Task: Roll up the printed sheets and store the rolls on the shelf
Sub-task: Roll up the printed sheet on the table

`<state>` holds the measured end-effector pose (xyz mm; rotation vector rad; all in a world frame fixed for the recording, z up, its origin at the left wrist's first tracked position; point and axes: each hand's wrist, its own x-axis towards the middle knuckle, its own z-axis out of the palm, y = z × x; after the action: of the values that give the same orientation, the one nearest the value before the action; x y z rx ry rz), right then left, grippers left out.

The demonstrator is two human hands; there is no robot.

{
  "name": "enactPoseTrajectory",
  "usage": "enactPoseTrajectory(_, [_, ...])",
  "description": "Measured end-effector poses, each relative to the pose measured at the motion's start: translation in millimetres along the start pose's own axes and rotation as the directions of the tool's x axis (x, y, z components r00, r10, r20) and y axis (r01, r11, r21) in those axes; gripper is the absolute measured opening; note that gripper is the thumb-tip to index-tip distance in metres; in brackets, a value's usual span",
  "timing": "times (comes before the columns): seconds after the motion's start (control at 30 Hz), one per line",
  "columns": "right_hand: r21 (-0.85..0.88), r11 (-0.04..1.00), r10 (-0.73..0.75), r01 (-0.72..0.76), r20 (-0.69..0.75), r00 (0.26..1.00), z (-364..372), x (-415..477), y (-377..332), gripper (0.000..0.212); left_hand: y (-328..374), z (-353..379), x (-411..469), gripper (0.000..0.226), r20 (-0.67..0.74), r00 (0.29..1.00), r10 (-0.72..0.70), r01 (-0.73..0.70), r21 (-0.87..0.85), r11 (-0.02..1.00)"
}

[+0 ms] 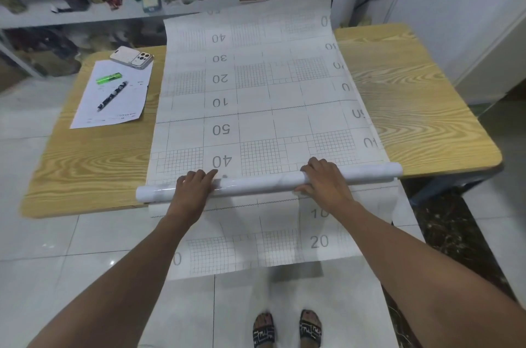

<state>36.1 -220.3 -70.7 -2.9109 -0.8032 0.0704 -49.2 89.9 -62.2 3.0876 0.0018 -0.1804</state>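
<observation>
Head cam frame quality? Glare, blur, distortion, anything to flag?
Head view: soft, even light with only faint shadows; a glossy streak on the roll and a small glare spot on the floor; clutter on the shelf at the top is smeared and out of focus, while numbers on the sheet read sharp; wide-angle distortion bows the table edges.

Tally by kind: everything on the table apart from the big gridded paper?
Roll, left hand and right hand on it: 1
Small paper sheet: 1
Pen: 1
Green lighter: 1
Phone, pale slab against it: 1
Total: 5
</observation>
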Motion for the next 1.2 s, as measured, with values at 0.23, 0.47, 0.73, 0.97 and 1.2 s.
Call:
enactPoseTrajectory(0.23, [0.077,0.997,0.006,-0.008,0.030,1.000,-7.8,-3.4,-3.6,0.048,5.1,-4.0,0.9,0.057,0.046,0.996,-0.083,0.093,-0.318,0.944])
enactPoseTrajectory(0.47, [-0.043,0.998,0.032,-0.035,-0.054,0.998,-0.6,-2.7,-3.1,0.030,2.5,-0.3,-0.2,0.040,0.016,0.999,-0.050,0.052,-0.296,0.954])
enactPoseTrajectory(0.73, [-0.036,0.998,0.049,-0.053,-0.104,0.993,-1.6,3.6,-3.5,0.037,-4.5,5.6,3.5,0.053,-0.043,0.999,-0.025,0.022,-0.072,0.997])
enactPoseTrajectory(0.97, [0.038,0.996,0.079,-0.077,-0.053,0.995,-0.3,7.8,-6.0,0.059,-1.9,2.2,10.4,0.055,0.010,0.997,-0.072,0.073,-0.189,0.979])
enactPoseTrajectory(1.2, [-0.023,0.999,0.042,-0.044,-0.094,0.995,5.0,10.8,-3.0,0.044,-7.4,2.2,8.8,0.042,-0.008,1.000,0.007,-0.008,-0.152,0.988])
